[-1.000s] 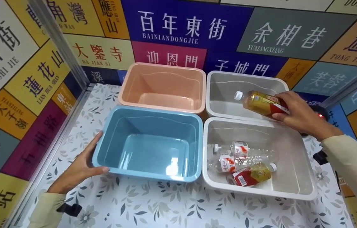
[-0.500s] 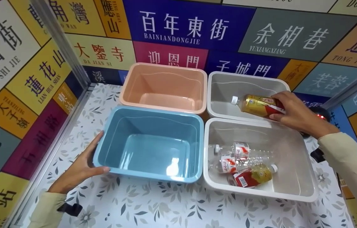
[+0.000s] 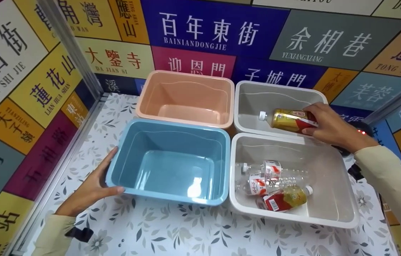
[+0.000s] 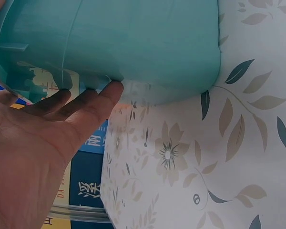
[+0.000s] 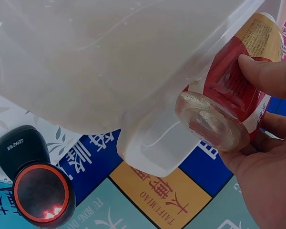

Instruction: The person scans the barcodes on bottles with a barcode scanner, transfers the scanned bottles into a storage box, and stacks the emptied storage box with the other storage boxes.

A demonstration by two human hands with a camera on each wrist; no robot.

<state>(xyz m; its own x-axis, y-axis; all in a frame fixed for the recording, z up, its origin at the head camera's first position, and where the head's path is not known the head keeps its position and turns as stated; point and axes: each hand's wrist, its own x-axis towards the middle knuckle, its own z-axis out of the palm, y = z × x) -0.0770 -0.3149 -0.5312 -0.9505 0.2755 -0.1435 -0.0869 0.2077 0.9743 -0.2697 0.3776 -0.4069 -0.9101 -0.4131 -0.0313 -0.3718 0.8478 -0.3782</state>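
My right hand (image 3: pixel 332 124) holds a drink bottle (image 3: pixel 287 120) with a gold and red label and white cap, lying sideways over the back grey bin (image 3: pixel 278 85). In the right wrist view, the thumb lies on the red label, fingers on the other side, the clear base (image 5: pixel 212 121) facing the camera. My left hand (image 3: pixel 91 190) rests at the near left corner of the blue bin (image 3: pixel 172 201), thumb at the front rim; in the left wrist view its fingertips (image 4: pixel 115 88) touch the outer wall. The front grey bin (image 3: pixel 328 167) contains clear plastic bottles (image 3: pixel 278 174) and a similar red-gold bottle (image 3: pixel 285 198).
A pink bin (image 3: pixel 186 89) stands behind the blue one. All the bins sit close together on a leaf-patterned table (image 3: pixel 150 231). Sign-covered walls (image 3: pixel 207 25) rise behind and at the sides. A black device with a red-lit ring (image 5: pixel 42 193) stands beside the grey bins.
The right hand has lowered the bottle slightly and shifted it a little left over the back grey bin. The left hand stays at the blue bin's corner.
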